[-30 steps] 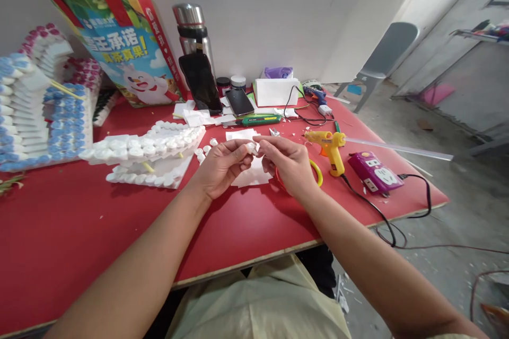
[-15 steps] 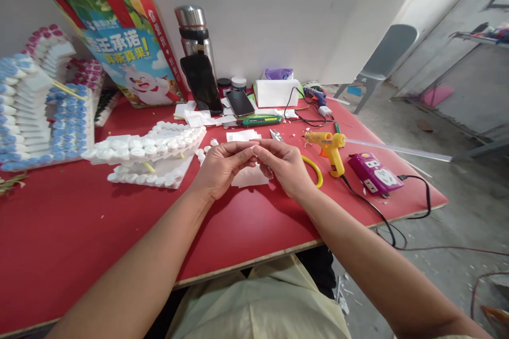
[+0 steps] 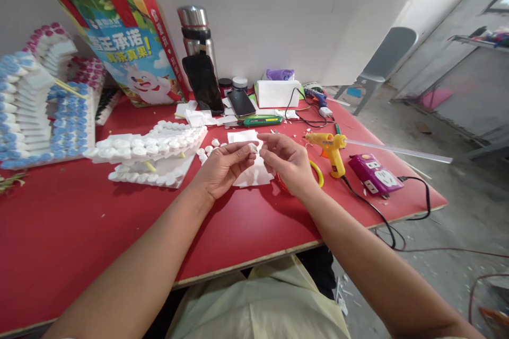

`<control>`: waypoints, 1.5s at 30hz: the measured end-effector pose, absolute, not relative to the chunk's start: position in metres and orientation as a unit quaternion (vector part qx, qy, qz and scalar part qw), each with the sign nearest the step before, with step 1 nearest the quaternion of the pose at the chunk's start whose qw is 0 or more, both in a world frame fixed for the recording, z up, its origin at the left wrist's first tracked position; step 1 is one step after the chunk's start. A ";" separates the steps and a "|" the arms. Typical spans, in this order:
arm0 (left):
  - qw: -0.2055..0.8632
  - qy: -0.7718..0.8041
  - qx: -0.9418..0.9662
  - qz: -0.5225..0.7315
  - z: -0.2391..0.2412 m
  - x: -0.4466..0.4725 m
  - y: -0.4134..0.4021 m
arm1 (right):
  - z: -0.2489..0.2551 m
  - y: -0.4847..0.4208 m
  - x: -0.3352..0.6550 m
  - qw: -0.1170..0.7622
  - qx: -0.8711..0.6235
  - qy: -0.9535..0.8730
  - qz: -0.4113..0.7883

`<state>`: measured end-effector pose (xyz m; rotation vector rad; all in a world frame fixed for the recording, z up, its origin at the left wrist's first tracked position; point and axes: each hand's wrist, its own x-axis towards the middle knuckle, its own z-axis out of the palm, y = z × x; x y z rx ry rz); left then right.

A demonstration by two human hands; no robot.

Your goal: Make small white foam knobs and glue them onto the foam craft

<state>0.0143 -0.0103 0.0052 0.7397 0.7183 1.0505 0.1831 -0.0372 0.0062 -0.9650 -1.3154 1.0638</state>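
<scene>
Between the thumb and forefinger of my left hand is pinched a small white paper piece, apparently rolled or folded. My right hand hovers just to its right, thumb and fingers apart, holding nothing that I can see. Under both hands lie white paper sheets. Yellow-handled scissors rest partly hidden beneath my right hand. Several small white rolled pieces lie left of my left hand, beside a white structure covered in rows of similar rounded pieces.
A yellow glue gun and a purple power strip stand on the right, with cables over the table edge. Behind are a green utility knife, phone, steel flask and shopping bag. Blue-and-white structures occupy the left.
My right hand has let go of the small white piece and drawn slightly right, its fingers opening. My left hand keeps the piece, and more of the paper and scissors shows.
</scene>
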 end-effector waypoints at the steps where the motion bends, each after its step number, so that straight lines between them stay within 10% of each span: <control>1: 0.745 0.329 0.330 0.478 0.006 0.014 -0.010 | 0.006 -0.037 0.184 0.561 -0.421 -0.571 0.427; 14: 0.710 0.358 0.386 0.468 0.005 0.015 -0.013 | -0.005 -0.038 0.181 0.528 -0.480 -0.680 0.169; 27: 0.725 0.363 0.374 0.450 0.007 0.016 -0.014 | 0.004 -0.039 0.184 0.502 -0.521 -0.606 0.331; 38: 0.768 0.332 0.306 0.454 0.006 0.009 -0.011 | 0.009 -0.117 0.291 0.322 -0.696 -0.625 -0.145; 45: 0.766 0.333 0.311 0.453 0.003 0.009 -0.010 | -0.011 -0.069 0.328 0.270 -0.760 -0.591 -0.009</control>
